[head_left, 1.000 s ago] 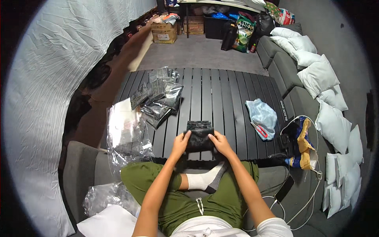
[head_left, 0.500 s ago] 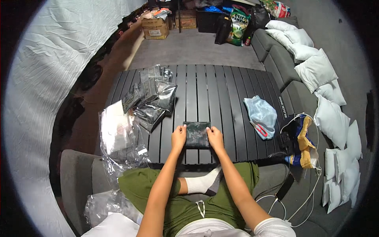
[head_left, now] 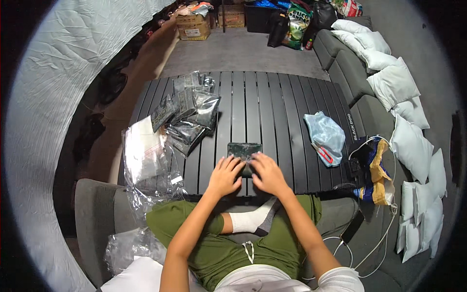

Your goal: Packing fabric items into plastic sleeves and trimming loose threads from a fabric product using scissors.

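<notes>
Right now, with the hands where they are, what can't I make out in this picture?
All in the head view:
- Near corners of the dark folded item: hidden beneath the fingers of the left hand and right hand.
- Both palms: turned down, hidden by the hands' own backs.
- Lower packets in the pile of dark packets: covered by those on top.
- White thing at bottom left: cut off by the lower edge.

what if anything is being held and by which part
Nothing looks gripped: the left hand and right hand rest open over the near part of the dark folded piece.
</notes>
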Demonstrator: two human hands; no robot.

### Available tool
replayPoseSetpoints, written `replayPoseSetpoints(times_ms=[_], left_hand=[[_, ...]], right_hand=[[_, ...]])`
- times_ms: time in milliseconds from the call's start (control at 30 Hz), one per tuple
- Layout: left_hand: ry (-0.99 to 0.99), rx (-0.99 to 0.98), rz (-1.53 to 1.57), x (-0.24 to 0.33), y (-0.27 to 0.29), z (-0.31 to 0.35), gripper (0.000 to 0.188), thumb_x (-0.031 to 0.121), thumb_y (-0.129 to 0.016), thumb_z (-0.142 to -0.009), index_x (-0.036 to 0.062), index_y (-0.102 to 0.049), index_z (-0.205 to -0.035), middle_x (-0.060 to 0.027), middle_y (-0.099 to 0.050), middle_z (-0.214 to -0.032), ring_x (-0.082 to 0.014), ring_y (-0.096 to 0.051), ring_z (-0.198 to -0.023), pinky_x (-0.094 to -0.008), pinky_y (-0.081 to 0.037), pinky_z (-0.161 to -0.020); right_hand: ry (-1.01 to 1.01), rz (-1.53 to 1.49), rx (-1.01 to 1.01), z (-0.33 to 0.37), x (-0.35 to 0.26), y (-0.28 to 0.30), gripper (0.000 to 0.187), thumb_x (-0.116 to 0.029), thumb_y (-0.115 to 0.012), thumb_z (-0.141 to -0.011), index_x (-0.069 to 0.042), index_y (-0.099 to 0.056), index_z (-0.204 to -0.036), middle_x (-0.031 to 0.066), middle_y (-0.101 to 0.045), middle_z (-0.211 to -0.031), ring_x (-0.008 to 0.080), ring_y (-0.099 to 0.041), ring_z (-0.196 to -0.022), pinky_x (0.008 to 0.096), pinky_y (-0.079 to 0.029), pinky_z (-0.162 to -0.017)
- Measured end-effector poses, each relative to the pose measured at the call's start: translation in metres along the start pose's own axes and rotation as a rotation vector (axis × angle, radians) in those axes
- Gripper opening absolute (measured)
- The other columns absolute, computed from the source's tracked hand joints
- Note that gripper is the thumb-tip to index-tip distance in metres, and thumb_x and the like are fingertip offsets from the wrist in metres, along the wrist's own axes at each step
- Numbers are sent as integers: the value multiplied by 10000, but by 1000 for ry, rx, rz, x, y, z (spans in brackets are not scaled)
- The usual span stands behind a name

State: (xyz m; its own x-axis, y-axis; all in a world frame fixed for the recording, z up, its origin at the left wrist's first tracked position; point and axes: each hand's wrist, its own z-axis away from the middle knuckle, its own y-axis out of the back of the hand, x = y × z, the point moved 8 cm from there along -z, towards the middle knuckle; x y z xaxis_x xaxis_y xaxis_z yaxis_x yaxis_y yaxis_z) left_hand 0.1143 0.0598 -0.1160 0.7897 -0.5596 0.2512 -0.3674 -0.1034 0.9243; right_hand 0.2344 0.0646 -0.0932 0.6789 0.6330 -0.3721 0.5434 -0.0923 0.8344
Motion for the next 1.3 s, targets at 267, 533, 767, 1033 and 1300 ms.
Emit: replayPoseSetpoints(times_ms=[267, 533, 767, 1033, 1300], left_hand=[[-28, 12, -143, -25, -21, 7, 473, 153, -615, -668, 118, -484, -1122, -50, -492, -1123, -209, -467, -1069, -416, -297, -979], [456, 208, 797, -45, 11, -3, 228, 73, -557, -765, 39, -567, -989, -32, -574, -741, -144, -566, -759, -277, -434, -771], [772, 144, 950, -59, -36, 4, 330, 115, -568, -807, 36, -494, -1119, -9, -527, -711, -80, -474, -632, -231, -387, -557], [742, 246, 603, -46, -17, 37, 364, 161, -621, -770, 55, -528, -1106, -161, -493, -1089, -261, -560, -862, -325, -461, -739], [338, 97, 444, 12, -1, 51, 345, 72, -669, -683, 103, -584, -1016, -125, -445, -1172, -305, -447, -1073, -377, -400, -882]], right_hand=[[12, 61, 20, 12, 9, -29, 362, -78, -580, -666, -29, -528, -1021, 129, -527, -1080, 285, -484, -1055, 386, -370, -908], [-397, -751, 144, 8, 48, 2, 228, -57, -515, -797, -32, -513, -1023, 7, -541, -841, 63, -492, -786, 213, -404, -667], [-820, -1106, 59, 22, 84, -38, 295, -66, -525, -812, -76, -475, -1103, -55, -391, -652, 35, -386, -559, 205, -342, -434], [-726, -366, 266, 59, 80, -14, 342, -171, -625, -751, -11, -511, -1030, 126, -564, -883, 174, -567, -641, 309, -465, -647], [-410, -192, 162, 66, 1, 11, 483, -144, -710, -612, -61, -494, -1035, 135, -495, -1052, 281, -503, -950, 363, -408, -832]])
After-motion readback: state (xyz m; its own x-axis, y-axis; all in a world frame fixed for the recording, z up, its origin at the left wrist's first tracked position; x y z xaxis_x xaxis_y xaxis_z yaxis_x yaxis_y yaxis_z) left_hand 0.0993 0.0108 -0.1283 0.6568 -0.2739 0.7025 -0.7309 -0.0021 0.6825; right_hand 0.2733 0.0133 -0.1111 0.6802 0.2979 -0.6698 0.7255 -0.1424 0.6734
